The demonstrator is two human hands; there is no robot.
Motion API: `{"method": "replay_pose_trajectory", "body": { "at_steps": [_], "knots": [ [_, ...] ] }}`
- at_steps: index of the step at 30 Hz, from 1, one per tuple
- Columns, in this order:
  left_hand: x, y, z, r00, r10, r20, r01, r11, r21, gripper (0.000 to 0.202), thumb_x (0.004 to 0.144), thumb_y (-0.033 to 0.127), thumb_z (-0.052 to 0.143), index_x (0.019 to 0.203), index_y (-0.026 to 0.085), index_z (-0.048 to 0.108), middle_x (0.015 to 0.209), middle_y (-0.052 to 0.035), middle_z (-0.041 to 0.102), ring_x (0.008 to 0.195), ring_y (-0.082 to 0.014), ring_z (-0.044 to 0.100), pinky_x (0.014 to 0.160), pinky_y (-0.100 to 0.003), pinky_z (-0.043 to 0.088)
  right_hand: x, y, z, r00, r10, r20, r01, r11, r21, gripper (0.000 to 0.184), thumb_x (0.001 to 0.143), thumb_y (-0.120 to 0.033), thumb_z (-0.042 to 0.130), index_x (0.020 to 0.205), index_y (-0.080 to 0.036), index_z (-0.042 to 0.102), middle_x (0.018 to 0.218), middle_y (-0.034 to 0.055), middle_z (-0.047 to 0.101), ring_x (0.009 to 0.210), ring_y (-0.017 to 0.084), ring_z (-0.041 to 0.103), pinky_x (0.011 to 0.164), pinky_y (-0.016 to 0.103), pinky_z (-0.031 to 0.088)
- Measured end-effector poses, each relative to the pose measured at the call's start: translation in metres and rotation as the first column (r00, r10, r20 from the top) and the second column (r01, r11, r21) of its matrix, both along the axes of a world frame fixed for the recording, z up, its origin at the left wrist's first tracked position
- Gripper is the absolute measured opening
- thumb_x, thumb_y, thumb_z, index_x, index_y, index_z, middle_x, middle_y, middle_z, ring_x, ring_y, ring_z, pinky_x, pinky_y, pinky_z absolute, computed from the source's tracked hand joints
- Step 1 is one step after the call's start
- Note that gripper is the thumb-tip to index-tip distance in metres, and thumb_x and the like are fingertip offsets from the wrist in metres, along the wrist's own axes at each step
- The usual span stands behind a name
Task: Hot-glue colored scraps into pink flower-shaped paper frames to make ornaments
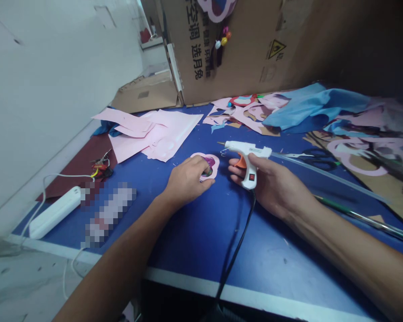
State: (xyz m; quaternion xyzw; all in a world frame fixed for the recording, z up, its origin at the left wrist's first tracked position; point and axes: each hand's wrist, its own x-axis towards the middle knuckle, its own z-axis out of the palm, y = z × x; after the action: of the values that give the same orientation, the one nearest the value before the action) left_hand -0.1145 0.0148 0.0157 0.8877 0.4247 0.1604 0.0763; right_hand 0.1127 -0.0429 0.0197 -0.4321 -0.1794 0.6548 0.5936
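My right hand (272, 183) is wrapped round the grip of a white hot glue gun (246, 154) with an orange trigger and a red switch. Its nozzle points left, and its black cord (237, 250) runs down off the table's front edge. My left hand (188, 179) presses its closed fingertips onto a small shiny purple piece (209, 162). That piece lies on a pink flower-shaped cutout (215, 166) on the blue table (195, 232). The two hands are a short gap apart.
Pink sheets (154, 129) lie at the back left, with pink and blue scraps (289, 109) at the back right. Scissors (317, 158), a clear glue stick (332, 176) and a thin rod (362, 217) lie right. A white power strip (53, 212) and keys (101, 167) sit left. A cardboard box (242, 49) stands behind.
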Motion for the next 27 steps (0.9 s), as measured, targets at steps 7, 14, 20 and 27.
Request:
{"method": "replay_pose_trajectory", "body": {
  "at_steps": [7,14,20,27],
  "knots": [
    [-0.0002,-0.002,0.0007,1.0,-0.019,-0.003,0.019,0.999,0.031,0.001,0.1,0.025,0.072,0.101,0.024,0.071,0.122,-0.0089,0.08,0.114,-0.0284,0.074,0.093,-0.04,0.059,-0.0012,0.0002,-0.0017,1.0,-0.003,0.001,0.003,1.0,0.01,0.013,0.106,-0.025,0.072,0.101,-0.02,0.083,0.103,0.0112,0.087,0.087,0.021,0.083,0.076,0.029,0.071],
    [0.0007,-0.0026,0.0051,1.0,-0.023,0.006,0.023,1.0,0.009,0.011,0.103,0.025,0.066,0.094,0.022,0.073,0.118,-0.0101,0.081,0.113,-0.0284,0.075,0.094,-0.041,0.059,-0.0037,-0.0012,-0.0048,1.0,0.002,0.029,-0.003,1.0,0.02,0.008,0.105,-0.023,0.075,0.102,-0.021,0.081,0.102,0.0109,0.088,0.09,0.022,0.084,0.074,0.029,0.073],
    [0.0015,-0.0029,0.0045,0.998,-0.003,0.06,0.003,1.0,-0.004,0.015,0.103,0.024,0.065,0.092,0.023,0.075,0.116,-0.0087,0.081,0.109,-0.0263,0.077,0.093,-0.039,0.06,-0.0036,0.0042,-0.0087,0.997,0.066,-0.039,-0.066,0.998,0.004,0.006,0.101,-0.027,0.082,0.103,-0.022,0.079,0.104,0.0115,0.087,0.097,0.025,0.086,0.078,0.033,0.074],
    [0.0014,0.0001,0.0042,0.981,0.057,0.185,-0.047,0.997,-0.055,0.017,0.106,0.03,0.065,0.099,0.024,0.079,0.117,-0.0059,0.083,0.11,-0.025,0.078,0.098,-0.04,0.062,-0.0046,0.0041,-0.0046,0.997,0.065,-0.044,-0.064,0.998,0.02,0.002,0.1,-0.026,0.081,0.101,-0.024,0.08,0.111,0.0086,0.087,0.097,0.025,0.085,0.078,0.036,0.075]
  ]
}}
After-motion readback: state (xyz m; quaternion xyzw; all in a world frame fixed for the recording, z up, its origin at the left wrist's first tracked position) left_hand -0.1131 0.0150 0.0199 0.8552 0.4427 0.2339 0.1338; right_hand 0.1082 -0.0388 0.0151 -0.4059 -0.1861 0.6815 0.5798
